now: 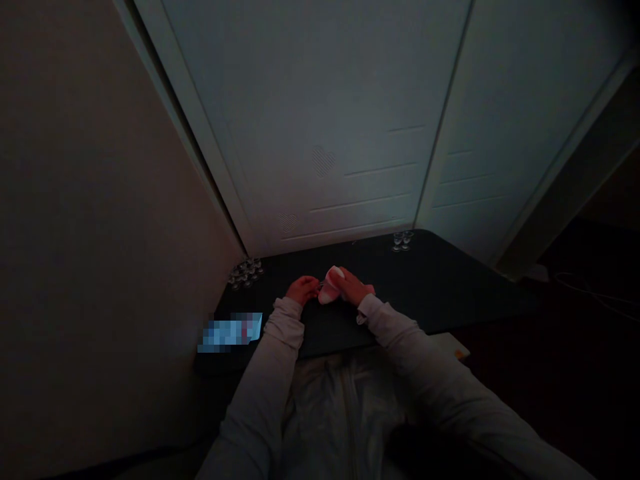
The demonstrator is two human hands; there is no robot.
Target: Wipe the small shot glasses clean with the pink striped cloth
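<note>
Over the middle of the dark table (395,287), my two hands are close together. My right hand (353,288) is closed around a pink and white cloth (330,287), which bunches out toward the left. My left hand (304,290) is closed, with its fingertips pinching a small, shiny clear glass (321,285) at the cloth's left edge. Most of this glass is hidden by the fingers and cloth, and the dim light blurs its outline.
Several small stemmed glasses (245,271) stand grouped at the table's back left corner. Two more stemmed glasses (402,241) are at the back right. A lit, pixelated phone-like screen (230,333) lies at the left. White panelled doors (320,100) rise behind the table.
</note>
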